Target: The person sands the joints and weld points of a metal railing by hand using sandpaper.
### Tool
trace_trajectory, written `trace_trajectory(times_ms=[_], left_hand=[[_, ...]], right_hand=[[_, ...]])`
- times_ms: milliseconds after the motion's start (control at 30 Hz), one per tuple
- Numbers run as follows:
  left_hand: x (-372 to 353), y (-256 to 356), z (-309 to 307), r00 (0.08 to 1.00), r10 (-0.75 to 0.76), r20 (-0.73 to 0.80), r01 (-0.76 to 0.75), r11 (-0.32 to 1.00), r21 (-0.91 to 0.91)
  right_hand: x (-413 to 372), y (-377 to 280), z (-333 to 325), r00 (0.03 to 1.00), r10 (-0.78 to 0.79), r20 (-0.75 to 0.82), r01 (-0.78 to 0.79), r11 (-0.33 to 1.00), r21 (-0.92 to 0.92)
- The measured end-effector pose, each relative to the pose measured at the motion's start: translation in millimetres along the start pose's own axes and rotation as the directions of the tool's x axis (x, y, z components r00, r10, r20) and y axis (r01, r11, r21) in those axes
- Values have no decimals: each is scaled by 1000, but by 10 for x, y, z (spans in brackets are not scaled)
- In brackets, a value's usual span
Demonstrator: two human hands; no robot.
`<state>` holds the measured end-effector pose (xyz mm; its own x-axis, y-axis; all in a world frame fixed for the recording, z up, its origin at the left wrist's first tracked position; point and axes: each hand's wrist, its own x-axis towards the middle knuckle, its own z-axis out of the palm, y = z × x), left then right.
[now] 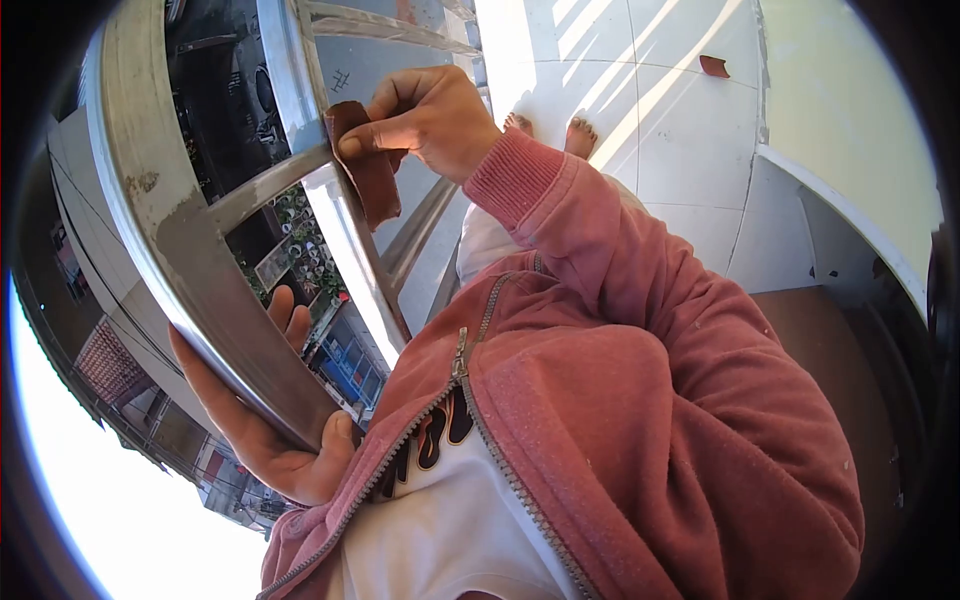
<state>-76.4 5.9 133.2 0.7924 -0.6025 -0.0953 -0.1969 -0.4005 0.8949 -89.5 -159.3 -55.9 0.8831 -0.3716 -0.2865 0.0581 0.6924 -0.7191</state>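
A grey metal railing (pixel 150 215) curves across the left of the view, with slanted bars joining it. My left hand (pixel 265 420) wraps around the railing's top rail from below, thumb on the near side. My right hand (pixel 430 115) pinches a folded piece of brown sandpaper (pixel 365 165) and presses it against one of the railing's bars (pixel 345 240). My pink zip jacket (pixel 640 400) fills the lower right, and my bare feet (pixel 550 130) stand on the tiles.
A white tiled floor (pixel 640 90) lies in sun, with a small brown scrap (pixel 713 66) on it. A low white wall (pixel 850 230) runs at the right. Beyond the railing, far below, are a street and buildings (pixel 300 250).
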Motion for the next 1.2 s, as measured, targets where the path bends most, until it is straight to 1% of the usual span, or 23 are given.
trace_trajectory(times_ms=[67,133,200,267,333,400,433,467,533,567,633,700,733,800,833,867,900,967,1000,1067,1133,1167,1200], left_hand=[[-47,9,-33,1000,-14,15,13,998,65],[-12,1,-13,1000,14,8,-14,1000,18],[19,-31,-35,998,46,35,-47,998,31],[8,-20,-33,999,35,41,-35,999,21],[-43,-8,-48,999,19,33,-20,999,27],[-4,-14,-44,999,37,19,-37,999,19],[7,-10,-48,999,23,22,-23,999,22],[-2,-7,-38,1000,-3,25,2,1000,27],[-39,21,-14,1000,-20,-1,20,999,38],[-32,9,-17,1000,-8,5,8,1000,11],[-2,-23,-63,997,39,60,-40,999,5],[13,15,44,1000,5,27,-5,1000,2],[-2,55,53,1000,-20,-8,20,1000,9],[-17,9,-38,1000,15,19,-15,1000,3],[1,-14,-58,998,34,62,-34,999,0],[12,-23,-33,998,33,60,-33,999,-6],[6,-6,-2,999,12,34,-11,1000,-24],[-7,-13,-20,999,14,34,-12,999,-53],[-3,-12,-13,999,31,22,-29,998,-59],[-12,16,-16,1000,-26,3,26,1000,-12],[29,-22,2,1000,-7,27,7,1000,-24],[3,1,-32,999,-2,54,3,1000,-19],[-31,44,-52,999,-10,53,11,1000,-13]], right_hand=[[-22,129,-62,1000,-9,-18,9,1000,-21],[71,207,-189,990,83,-117,-84,996,-7],[49,109,-126,990,75,-118,-73,997,22],[10,-8,-11,1000,-17,-19,16,997,-72],[17,81,-75,1000,-10,7,11,1000,-29],[19,79,-113,993,84,-82,-82,996,38],[-19,30,-40,999,-11,-40,8,997,-73],[-19,62,-78,999,0,-50,-4,997,-74],[2,162,-105,997,39,-74,-40,999,-15],[23,227,-185,987,105,-118,-103,994,27],[27,127,-50,997,51,-64,-49,998,35],[-25,-2,-8,999,22,-33,-22,1000,-4],[-61,110,-55,998,38,-41,-38,999,5],[51,155,-160,972,159,-172,-156,987,28],[34,119,-123,982,128,-141,-122,991,46],[25,110,-80,996,74,-57,-71,996,55],[33,62,-57,996,69,-52,-67,997,41],[-10,108,-74,996,69,-51,-68,997,31],[26,98,-103,989,108,-103,-104,994,41],[60,92,-103,977,143,-156,-136,989,54],[-15,-71,60,1000,-26,1,26,1000,13],[29,48,23,999,37,-8,-36,994,105],[-15,143,-13,999,44,-7,-43,993,112]])
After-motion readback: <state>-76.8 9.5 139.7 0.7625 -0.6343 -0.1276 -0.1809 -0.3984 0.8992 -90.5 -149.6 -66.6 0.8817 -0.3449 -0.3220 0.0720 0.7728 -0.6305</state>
